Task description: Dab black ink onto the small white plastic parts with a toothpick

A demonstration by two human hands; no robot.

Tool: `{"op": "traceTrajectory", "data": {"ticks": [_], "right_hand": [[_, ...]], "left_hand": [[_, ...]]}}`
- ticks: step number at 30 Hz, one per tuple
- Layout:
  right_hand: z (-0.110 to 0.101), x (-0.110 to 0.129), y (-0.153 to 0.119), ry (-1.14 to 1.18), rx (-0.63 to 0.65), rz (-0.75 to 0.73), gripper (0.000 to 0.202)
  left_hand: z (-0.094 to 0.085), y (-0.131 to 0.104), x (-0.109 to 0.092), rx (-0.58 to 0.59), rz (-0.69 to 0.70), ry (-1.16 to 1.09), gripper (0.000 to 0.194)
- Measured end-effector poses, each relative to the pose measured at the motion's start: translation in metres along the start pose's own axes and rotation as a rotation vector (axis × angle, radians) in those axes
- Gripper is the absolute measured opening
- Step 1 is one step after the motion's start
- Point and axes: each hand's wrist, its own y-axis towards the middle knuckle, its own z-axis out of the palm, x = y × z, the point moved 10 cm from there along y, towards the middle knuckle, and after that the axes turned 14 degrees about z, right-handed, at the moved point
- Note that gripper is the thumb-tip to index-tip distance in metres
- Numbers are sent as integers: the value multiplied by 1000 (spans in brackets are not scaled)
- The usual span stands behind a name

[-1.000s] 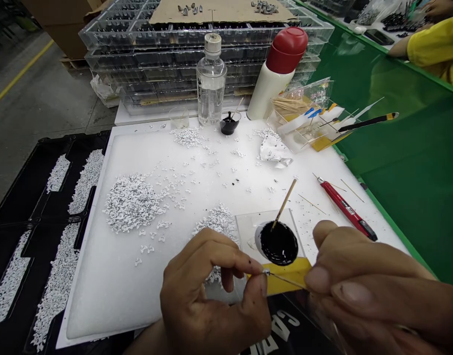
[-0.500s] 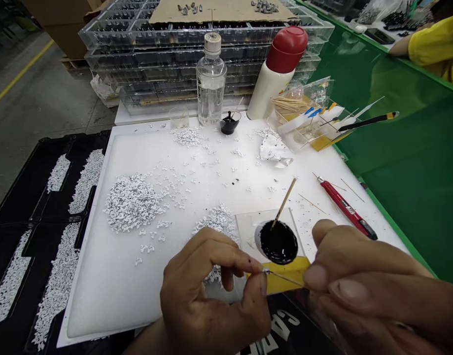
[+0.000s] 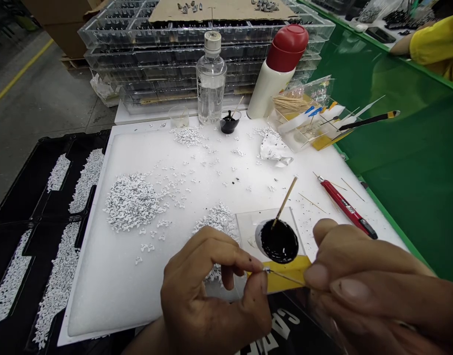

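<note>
Between thumb and forefinger of my left hand [image 3: 215, 291] is pinched a tiny white part [image 3: 266, 269], mostly covered by the fingertips. My right hand [image 3: 363, 281] is closed on a thin wooden toothpick [image 3: 287, 278], whose dark tip meets the small part. Just beyond both hands, a cup of black paint [image 3: 280, 241] with a stick [image 3: 285, 202] standing in it sits on a clear plate [image 3: 244, 224]. A yellow strip [image 3: 285, 281] lies beneath the toothpick. Behind my left hand is a heap of small white parts [image 3: 217, 219].
A larger heap of white parts [image 3: 132, 202] lies left on the white board [image 3: 100, 286]. A red cutter [image 3: 348, 207] rests at right. Behind stand a bottle [image 3: 211, 84], a red-capped flask [image 3: 274, 74] and stacked clear trays [image 3: 156, 64]. A green partition [image 3: 403, 148] borders the right.
Both hands hold nearly the same pose, the toothpick tip still at the small white part. The view has shifted very slightly.
</note>
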Motion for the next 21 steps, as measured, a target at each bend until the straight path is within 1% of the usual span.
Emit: {"op": "traceTrajectory", "data": {"ticks": [2,4,9,21], "right_hand": [[0,2,1,29,-8,-3,28],[3,6,3,36,-7,-6,29],[6,11,5,30,-4,-14,30],[2,9,2,14,-4,-32,28]], "left_hand": [[2,-1,1,14,-2,-3,21],[2,-2,1,13,-3,-7,21],[2,-2,2,6,-16,-14,20],[2,-3,1,4,-6,-11,21]]}}
